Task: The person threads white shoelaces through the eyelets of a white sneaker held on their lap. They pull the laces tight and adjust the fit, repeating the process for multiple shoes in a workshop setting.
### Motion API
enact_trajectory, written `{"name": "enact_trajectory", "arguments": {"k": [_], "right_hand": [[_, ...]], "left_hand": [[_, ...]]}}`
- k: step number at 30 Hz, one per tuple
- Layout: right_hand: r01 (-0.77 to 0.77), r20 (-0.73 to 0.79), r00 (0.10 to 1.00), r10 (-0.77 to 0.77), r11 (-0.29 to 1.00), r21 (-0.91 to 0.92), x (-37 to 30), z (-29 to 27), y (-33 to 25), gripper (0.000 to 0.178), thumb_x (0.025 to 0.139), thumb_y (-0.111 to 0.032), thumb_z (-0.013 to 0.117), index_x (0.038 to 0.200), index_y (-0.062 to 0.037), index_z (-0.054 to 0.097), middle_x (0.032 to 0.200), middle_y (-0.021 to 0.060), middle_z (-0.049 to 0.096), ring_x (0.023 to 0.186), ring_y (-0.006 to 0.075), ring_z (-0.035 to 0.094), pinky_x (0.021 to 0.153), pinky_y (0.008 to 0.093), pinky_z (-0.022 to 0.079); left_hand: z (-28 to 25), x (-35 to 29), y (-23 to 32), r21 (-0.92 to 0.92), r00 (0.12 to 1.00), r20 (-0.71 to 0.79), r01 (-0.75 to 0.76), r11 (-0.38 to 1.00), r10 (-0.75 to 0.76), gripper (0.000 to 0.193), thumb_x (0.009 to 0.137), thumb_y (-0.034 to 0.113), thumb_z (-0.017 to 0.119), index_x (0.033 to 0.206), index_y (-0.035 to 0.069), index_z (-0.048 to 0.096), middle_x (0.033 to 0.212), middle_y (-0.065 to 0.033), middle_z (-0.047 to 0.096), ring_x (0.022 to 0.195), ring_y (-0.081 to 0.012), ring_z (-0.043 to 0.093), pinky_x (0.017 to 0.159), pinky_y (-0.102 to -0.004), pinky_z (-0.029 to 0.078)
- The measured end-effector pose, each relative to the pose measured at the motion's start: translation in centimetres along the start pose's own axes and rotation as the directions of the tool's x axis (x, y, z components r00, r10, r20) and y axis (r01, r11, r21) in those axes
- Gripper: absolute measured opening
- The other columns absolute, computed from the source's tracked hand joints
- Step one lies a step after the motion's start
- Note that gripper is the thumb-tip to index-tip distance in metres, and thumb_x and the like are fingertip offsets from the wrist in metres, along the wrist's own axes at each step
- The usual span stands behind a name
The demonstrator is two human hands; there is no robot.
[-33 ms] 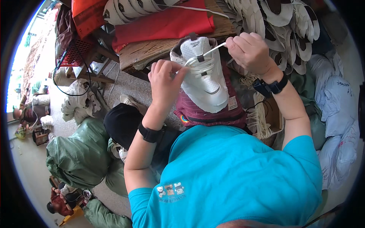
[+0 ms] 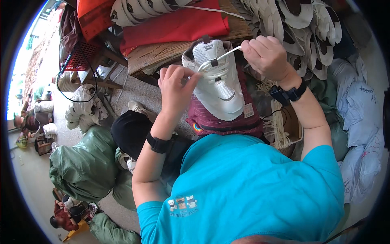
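A white shoe upper (image 2: pixel 221 97) with a dark collar lining lies on the maroon striped cloth (image 2: pixel 207 126) over my lap, its toe toward me. Cream lacing crosses its tongue and runs through small dark loops. My right hand (image 2: pixel 266 57), closed in a pinch, holds one stretch of the shoelace (image 2: pixel 229 53) taut, up and right of the shoe. At the left eyelet edge, the thumb and index finger of my left hand (image 2: pixel 175 85) are pinched together on the lace; their tips hide exactly how it is gripped.
Ahead is a wooden bench (image 2: pixel 162 57) with red cloth (image 2: pixel 174 30) and a row of white shoe parts (image 2: pixel 140 12). More white uppers (image 2: pixel 300 32) are piled at the far right. A box (image 2: pixel 293 126) with loose laces sits right of my lap. Green sacks (image 2: pixel 87 162) stand left.
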State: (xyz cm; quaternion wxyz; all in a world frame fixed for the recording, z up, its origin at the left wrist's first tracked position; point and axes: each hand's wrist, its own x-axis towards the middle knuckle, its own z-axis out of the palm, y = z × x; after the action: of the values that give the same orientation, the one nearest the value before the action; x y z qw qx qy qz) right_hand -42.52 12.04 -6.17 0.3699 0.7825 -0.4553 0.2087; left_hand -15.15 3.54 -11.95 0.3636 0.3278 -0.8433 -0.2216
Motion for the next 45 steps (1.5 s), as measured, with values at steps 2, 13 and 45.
{"name": "enact_trajectory", "arguments": {"k": [2, 13, 45], "right_hand": [[-0.216, 0.12, 0.973, 0.199, 0.963, 0.158, 0.1, 0.7, -0.7, 0.01, 0.083, -0.012, 0.069, 0.091, -0.0079, 0.066, 0.074, 0.0004, 0.056, 0.07, 0.0177, 0.058, 0.062, 0.0326, 0.046], [-0.707, 0.93, 0.217, -0.297, -0.704, -0.06, 2.0, 1.4, -0.2, 0.053, 0.107, -0.041, 0.04, 0.104, 0.0062, 0.063, 0.055, -0.0009, 0.053, 0.037, 0.0021, 0.042, 0.036, 0.0162, 0.036], [-0.765, 0.841, 0.532, 0.099, 0.482, 0.428, 4.5, 2.5, -1.6, 0.026, 0.088, -0.027, 0.06, 0.095, -0.002, 0.065, 0.082, 0.0189, 0.067, 0.072, 0.0366, 0.066, 0.065, 0.043, 0.05]], "left_hand": [[-0.5, -0.5, -1.1, -0.052, 0.997, 0.061, -0.041, 0.998, 0.044, 0.014, 0.089, 0.017, 0.073, 0.087, 0.005, 0.066, 0.082, -0.0016, 0.061, 0.076, -0.0135, 0.055, 0.076, -0.0251, 0.042], [0.4, -1.5, -0.2, -0.378, 0.96, 0.18, 0.268, 0.886, -0.214, 0.015, 0.089, 0.009, 0.073, 0.095, 0.001, 0.061, 0.089, -0.0001, 0.063, 0.083, -0.0065, 0.056, 0.073, -0.0235, 0.048], [-4.3, 1.8, 1.6, -0.438, 0.609, 0.707, 0.776, 0.453, -0.36, 0.021, 0.1, 0.021, 0.06, 0.099, 0.002, 0.067, 0.061, -0.0016, 0.058, 0.049, -0.0098, 0.052, 0.046, -0.0242, 0.039]]}}
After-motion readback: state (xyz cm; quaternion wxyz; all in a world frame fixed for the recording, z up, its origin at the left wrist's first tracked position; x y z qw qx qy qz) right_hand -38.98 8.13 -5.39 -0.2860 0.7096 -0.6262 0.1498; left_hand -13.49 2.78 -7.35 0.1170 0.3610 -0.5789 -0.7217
